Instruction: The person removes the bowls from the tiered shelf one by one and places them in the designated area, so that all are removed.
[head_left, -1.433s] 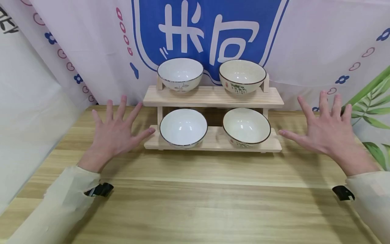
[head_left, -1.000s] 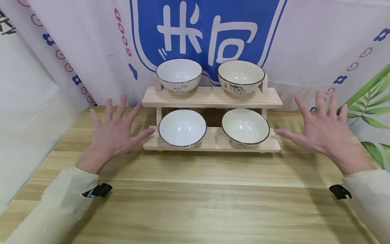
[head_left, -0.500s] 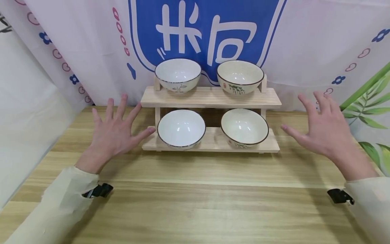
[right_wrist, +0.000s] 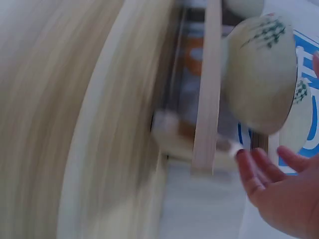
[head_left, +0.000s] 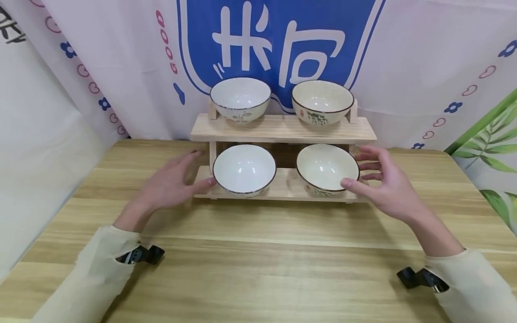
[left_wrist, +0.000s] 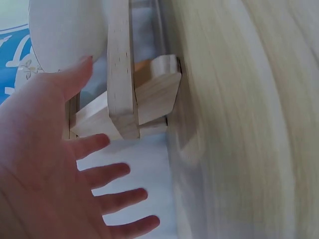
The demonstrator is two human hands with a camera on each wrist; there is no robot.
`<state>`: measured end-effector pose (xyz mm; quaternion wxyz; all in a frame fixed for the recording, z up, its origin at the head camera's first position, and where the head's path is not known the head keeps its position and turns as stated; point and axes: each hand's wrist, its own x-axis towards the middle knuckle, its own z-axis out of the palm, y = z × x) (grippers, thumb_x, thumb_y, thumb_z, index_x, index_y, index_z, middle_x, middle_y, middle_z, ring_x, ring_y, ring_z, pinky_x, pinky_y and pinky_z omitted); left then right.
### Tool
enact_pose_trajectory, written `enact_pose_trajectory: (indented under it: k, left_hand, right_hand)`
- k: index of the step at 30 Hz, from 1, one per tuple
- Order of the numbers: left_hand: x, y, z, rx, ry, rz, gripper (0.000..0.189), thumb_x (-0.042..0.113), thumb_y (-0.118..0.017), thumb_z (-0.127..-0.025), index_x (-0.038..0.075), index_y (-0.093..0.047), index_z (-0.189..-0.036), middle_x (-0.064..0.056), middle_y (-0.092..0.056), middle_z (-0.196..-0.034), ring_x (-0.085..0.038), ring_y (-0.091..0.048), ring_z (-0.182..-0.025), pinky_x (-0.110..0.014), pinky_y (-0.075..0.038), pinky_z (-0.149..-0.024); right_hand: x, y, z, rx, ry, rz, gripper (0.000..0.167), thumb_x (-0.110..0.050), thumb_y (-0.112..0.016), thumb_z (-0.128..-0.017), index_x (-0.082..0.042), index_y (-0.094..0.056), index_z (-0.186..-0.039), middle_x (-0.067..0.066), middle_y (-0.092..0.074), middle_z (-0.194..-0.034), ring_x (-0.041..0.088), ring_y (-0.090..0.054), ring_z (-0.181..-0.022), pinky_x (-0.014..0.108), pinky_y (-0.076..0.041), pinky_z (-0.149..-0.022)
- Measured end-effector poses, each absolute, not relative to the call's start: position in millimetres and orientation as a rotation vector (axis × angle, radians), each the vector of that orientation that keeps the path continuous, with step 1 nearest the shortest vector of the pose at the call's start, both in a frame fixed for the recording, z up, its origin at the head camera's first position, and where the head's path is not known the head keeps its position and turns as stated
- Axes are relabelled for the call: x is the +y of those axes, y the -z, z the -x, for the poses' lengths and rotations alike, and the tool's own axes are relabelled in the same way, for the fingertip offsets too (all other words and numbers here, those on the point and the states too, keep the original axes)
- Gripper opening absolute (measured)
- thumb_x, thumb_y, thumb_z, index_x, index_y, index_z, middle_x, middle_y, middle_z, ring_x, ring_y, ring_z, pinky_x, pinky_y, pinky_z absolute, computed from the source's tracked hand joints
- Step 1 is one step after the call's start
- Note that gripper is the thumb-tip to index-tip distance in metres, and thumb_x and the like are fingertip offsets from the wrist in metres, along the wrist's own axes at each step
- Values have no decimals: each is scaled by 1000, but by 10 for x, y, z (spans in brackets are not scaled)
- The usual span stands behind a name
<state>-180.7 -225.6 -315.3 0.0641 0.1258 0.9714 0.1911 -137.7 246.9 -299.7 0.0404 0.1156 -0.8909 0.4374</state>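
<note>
A two-tier wooden rack (head_left: 282,130) bears a pair of bowls on each shelf. On the lower shelf sit a white bowl (head_left: 244,168) and a cream bowl (head_left: 327,166) with a dark rim. My left hand (head_left: 167,184) is beside the rack's left end, its thumb close to the white bowl; the left wrist view shows its fingers spread and holding nothing. At the cream bowl's right side is my right hand (head_left: 389,190), thumb overlapping the front rim in the head view. The right wrist view shows the fingers (right_wrist: 251,174) extended just beyond the bowl's edge.
The upper shelf carries a white bowl (head_left: 241,96) with a leaf pattern and a cream bowl (head_left: 322,98) with a green pattern. Behind the rack hangs a white and blue printed cloth (head_left: 404,58). The wooden table (head_left: 266,260) extends in front.
My right hand has moved left from beside the rack to the lower cream bowl. My left hand has turned, its fingers drawn together, with the thumb nearer the lower white bowl.
</note>
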Motion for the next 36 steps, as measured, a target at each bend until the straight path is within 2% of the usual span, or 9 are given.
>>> enact_pose_trajectory:
  k: [5,8,12,15,19,26,33,36]
  left_hand:
    - [-2222,3194,1816,2864,-699,-373,106,79,-62,-91,17,-27,-169,-19,-29,-174,-49,-29,-159,-77,-28,-121]
    - [-2200,3201,1819,2836,-732,-378,105,78,-65,-90,17,-29,-168,-19,-33,-173,-48,-31,-158,-76,-29,-122]
    - [-2183,3203,1815,2814,-740,-380,104,78,-66,-90,15,-34,-166,-21,-40,-169,-47,-38,-155,-72,-35,-121]
    - [-2195,3207,1813,2804,-746,-380,100,75,-68,-91,14,-38,-164,-22,-47,-164,-47,-44,-151,-71,-39,-118]
    - [-2235,3215,1818,2791,-775,-396,94,67,-72,-92,14,-40,-163,-21,-49,-162,-46,-46,-149,-71,-39,-118]
    - [-2254,3214,1830,2785,-788,-408,93,65,-74,-92,13,-43,-162,-21,-49,-162,-46,-46,-149,-72,-37,-120]
    - [-2263,3209,1813,2779,-771,-396,92,66,-72,-93,14,-42,-162,-23,-51,-160,-47,-47,-149,-72,-37,-119]
    - [-2262,3210,1819,2775,-766,-387,94,69,-72,-92,15,-42,-162,-24,-51,-159,-47,-47,-148,-72,-39,-118]
  right_hand:
    - [2348,2987,1438,-2831,-1453,-323,105,-30,-87,-90,-11,-20,-169,20,-40,-161,35,-51,-133,11,-49,-92]
    - [2291,2973,1478,-2860,-1465,-309,113,-32,-89,-87,-10,-16,-170,19,-34,-167,36,-49,-139,15,-50,-98]
    - [2242,2969,1515,-2870,-1480,-284,119,-30,-93,-83,-9,-14,-170,19,-32,-169,34,-49,-141,39,-49,-113]
    - [2212,2987,1530,-2863,-1518,-264,123,-27,-95,-80,-9,-12,-170,19,-31,-169,35,-51,-140,53,-44,-118]
    - [2182,3021,1535,-2847,-1586,-263,129,-23,-97,-78,-12,-6,-170,19,-31,-168,36,-53,-138,54,-44,-118]
    - [2155,3070,1514,-2798,-1649,-275,134,-22,-99,-75,-17,-6,-170,13,-35,-165,33,-54,-137,34,-49,-111]
    - [2122,3102,1507,-2758,-1677,-255,134,-21,-99,-75,-14,-5,-170,15,-33,-166,34,-51,-140,48,-45,-118]
    - [2125,3109,1502,-2755,-1672,-247,133,-21,-99,-76,-14,-5,-170,16,-32,-167,35,-51,-140,49,-45,-118]
